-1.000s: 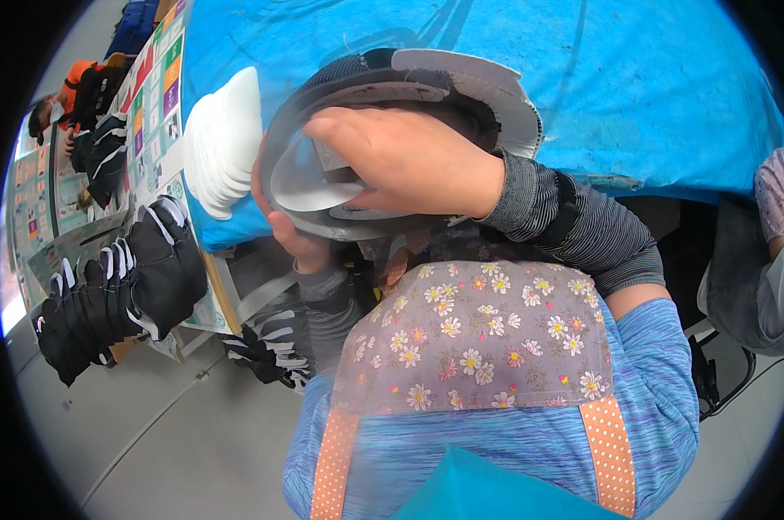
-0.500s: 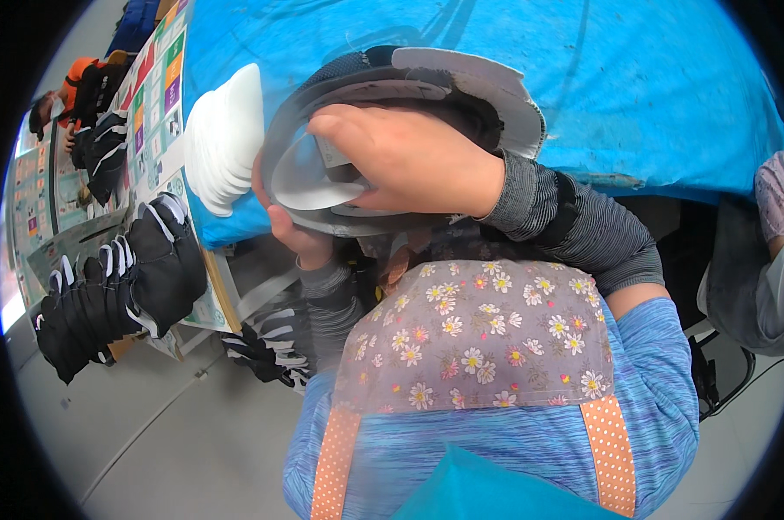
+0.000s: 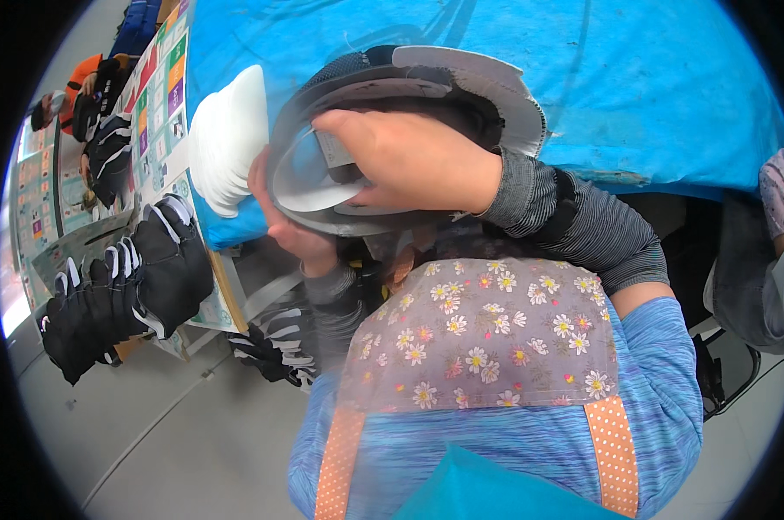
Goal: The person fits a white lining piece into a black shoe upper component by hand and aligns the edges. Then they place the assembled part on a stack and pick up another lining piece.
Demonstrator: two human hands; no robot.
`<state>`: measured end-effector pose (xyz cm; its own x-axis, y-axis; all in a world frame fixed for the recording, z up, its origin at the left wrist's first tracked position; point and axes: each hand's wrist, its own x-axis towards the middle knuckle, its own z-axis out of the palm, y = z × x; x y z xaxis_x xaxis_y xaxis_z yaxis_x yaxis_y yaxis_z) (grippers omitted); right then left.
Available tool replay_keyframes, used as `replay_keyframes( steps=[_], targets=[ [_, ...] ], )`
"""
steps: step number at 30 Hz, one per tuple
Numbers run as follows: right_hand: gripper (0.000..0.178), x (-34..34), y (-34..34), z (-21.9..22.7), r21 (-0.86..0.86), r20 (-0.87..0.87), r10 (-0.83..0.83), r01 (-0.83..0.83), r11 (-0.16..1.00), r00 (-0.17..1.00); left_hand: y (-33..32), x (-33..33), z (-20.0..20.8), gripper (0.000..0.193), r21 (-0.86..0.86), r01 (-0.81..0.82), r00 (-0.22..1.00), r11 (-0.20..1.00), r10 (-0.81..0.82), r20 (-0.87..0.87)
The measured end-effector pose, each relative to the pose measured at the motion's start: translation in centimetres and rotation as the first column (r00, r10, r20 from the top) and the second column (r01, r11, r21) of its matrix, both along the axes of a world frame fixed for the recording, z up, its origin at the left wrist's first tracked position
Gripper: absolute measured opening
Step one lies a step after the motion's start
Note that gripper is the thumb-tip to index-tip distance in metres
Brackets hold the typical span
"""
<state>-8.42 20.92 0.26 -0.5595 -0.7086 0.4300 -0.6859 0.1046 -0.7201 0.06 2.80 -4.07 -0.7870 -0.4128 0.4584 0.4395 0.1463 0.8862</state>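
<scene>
A dark shoe upper [image 3: 338, 71] with grey lining lies at the near edge of the blue-covered table, its opening turned up. Pale, rough-edged material [image 3: 517, 108] sticks out along its right side. My right hand [image 3: 422, 160] reaches into the opening, thumb stretched to the left, closed on a curved white insert [image 3: 301, 184]; its fingertips are hidden. Beside the thumb a small printed label [image 3: 333, 149] shows on the inside. From the left, my left hand [image 3: 298, 236] grips the upper's outer wall near the table edge. Next to it stands a stack of white insole-shaped pieces [image 3: 229, 143].
Black uppers with white trim [image 3: 140, 277] are lined up at the left, and more [image 3: 279, 347] hang lower down. A printed sheet [image 3: 162, 104] covers a board left of the blue table cover [image 3: 660, 95]. Another person in orange [image 3: 81, 78] is far left; a patterned sleeve [image 3: 780, 186] shows far right.
My left hand has shifted slightly along the upper's left wall, its fingers now further up the side. My right hand stays inside, almost still. The far-left person has moved a little.
</scene>
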Motion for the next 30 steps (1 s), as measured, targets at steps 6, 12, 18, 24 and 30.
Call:
replay_keyframes(
  steps=[6, 12, 18, 24, 30],
  targets=[
    [0.069, 0.1, -0.6, -0.9, -0.109, -0.098, -0.009, -0.002, 0.994, 0.995, -1.7, 1.3, 5.0, 0.038, -0.561, -0.131, 0.954, 0.817, 0.259, 0.153],
    [0.069, 0.3, -1.0, -0.8, -0.148, -0.115, -0.002, -0.016, 0.989, 0.993, -0.3, 1.1, 7.6, 0.029, -0.618, -0.156, 0.845, 0.771, 0.428, 0.320],
    [0.070, 0.2, -1.0, -1.0, -0.148, -0.101, -0.005, -0.010, 0.989, 0.995, 0.9, 0.2, 8.7, 0.028, -0.574, -0.182, 0.810, 0.798, 0.453, 0.374],
    [0.071, 0.1, -1.0, -1.0, -0.140, -0.088, 0.018, -0.031, 0.990, 0.996, 1.2, -0.1, 8.9, 0.024, -0.602, -0.184, 0.794, 0.777, 0.478, 0.375],
    [0.072, 0.1, -1.1, -1.0, -0.162, -0.127, 0.018, -0.039, 0.986, 0.992, 0.6, 0.1, 8.7, 0.019, -0.601, -0.135, 0.793, 0.788, 0.450, 0.412]
  ],
)
